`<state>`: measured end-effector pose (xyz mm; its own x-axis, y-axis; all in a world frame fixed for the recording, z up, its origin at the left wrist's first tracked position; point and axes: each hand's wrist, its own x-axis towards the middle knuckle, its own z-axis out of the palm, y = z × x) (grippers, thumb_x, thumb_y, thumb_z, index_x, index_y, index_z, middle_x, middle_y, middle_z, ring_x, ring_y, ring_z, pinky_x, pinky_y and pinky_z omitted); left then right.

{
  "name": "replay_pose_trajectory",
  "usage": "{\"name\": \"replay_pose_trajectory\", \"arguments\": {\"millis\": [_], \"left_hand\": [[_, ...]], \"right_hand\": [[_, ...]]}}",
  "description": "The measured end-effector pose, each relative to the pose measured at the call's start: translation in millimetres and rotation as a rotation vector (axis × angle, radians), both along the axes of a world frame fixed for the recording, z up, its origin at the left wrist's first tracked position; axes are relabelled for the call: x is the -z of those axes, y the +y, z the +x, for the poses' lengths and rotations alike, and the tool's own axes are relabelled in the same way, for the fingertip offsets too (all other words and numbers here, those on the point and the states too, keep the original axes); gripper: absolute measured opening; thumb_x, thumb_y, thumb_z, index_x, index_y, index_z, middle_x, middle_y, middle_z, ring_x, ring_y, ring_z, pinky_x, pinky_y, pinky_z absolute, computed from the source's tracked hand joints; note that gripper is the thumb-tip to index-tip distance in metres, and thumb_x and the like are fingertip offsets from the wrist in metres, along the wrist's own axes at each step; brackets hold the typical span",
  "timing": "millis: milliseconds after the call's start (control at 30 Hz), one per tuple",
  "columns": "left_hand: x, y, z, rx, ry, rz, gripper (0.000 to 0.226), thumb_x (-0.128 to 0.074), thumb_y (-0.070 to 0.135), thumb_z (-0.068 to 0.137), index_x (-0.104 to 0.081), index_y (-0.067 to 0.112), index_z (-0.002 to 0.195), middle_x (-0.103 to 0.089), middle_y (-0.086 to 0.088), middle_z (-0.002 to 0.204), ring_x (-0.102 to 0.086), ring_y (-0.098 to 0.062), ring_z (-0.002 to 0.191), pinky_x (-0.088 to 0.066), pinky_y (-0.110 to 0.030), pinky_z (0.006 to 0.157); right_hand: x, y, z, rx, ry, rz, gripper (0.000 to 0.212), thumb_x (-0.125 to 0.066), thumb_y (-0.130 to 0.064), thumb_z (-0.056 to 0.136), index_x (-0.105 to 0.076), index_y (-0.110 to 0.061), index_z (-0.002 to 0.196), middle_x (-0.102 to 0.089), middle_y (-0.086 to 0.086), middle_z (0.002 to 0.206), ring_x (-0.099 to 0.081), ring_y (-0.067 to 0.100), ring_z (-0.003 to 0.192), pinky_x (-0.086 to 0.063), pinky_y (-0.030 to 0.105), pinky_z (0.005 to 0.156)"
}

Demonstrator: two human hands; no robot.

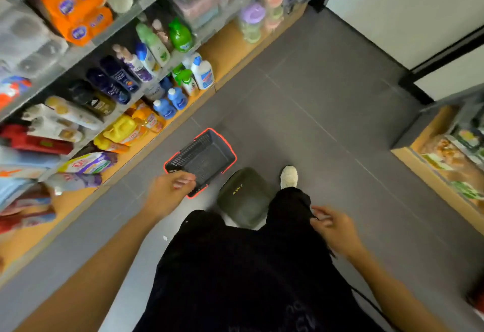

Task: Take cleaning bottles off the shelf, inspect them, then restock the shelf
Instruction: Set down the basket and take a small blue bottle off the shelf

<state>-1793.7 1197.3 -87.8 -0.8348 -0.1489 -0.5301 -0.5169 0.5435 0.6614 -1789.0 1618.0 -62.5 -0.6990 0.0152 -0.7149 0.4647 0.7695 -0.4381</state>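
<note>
Along the aisle's left side, the shelf [227, 41] carries the cleaning bottles: blue bottles [170, 103] at the front edge of its lowest board, white bottles [203, 71] just beyond them. The basket [230, 148] sits on the floor close before that edge. The left hand [170, 187] hangs over the basket's near corner, fingers loosely curled; blur hides any contact. The right hand [335, 225] lies at the trouser leg, fingers bent, grip untellable. Probably best to take a front-edge bottle first, by its body rather than its cap.
</note>
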Motion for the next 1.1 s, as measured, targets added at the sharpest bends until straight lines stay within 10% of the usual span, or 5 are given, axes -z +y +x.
{"name": "replay_pose_trajectory", "arguments": {"millis": [267, 633, 1100], "left_hand": [[-11, 60, 18, -0.314, -0.124, -0.022, 0.013, -0.075, 0.021, 0.090, -0.073, 0.033, 0.093, -0.074, 0.013, 0.090, -0.068, 0.003, 0.083, -0.046, -0.010, 0.078], [58, -23, 52, -0.570, -0.079, 0.120, 0.024, -0.076, 0.018, 0.089, -0.071, 0.041, 0.089, -0.073, 0.025, 0.086, -0.068, 0.010, 0.080, -0.047, -0.006, 0.082], [263, -147, -29, -0.665, -0.021, 0.129, 0.009, -0.072, 0.025, 0.090, -0.075, 0.029, 0.098, -0.073, 0.019, 0.087, -0.070, 0.000, 0.085, -0.058, -0.034, 0.086]], "right_hand": [[-8, -30, -203, -0.629, 0.075, -0.081, 0.038, -0.071, -0.021, 0.091, -0.065, -0.021, 0.128, -0.069, -0.002, 0.118, -0.064, 0.014, 0.096, -0.045, 0.025, 0.089], [23, -320, -284, -1.064, 0.346, -0.203, 0.065, -0.078, -0.040, 0.080, -0.056, -0.023, 0.139, -0.056, -0.004, 0.141, -0.057, 0.017, 0.120, -0.045, 0.031, 0.099], [337, -576, -376, -1.488, 0.379, -0.005, 0.093, -0.086, -0.048, 0.070, -0.046, -0.013, 0.146, -0.044, 0.007, 0.150, -0.044, 0.030, 0.134, -0.038, 0.041, 0.110]]}}
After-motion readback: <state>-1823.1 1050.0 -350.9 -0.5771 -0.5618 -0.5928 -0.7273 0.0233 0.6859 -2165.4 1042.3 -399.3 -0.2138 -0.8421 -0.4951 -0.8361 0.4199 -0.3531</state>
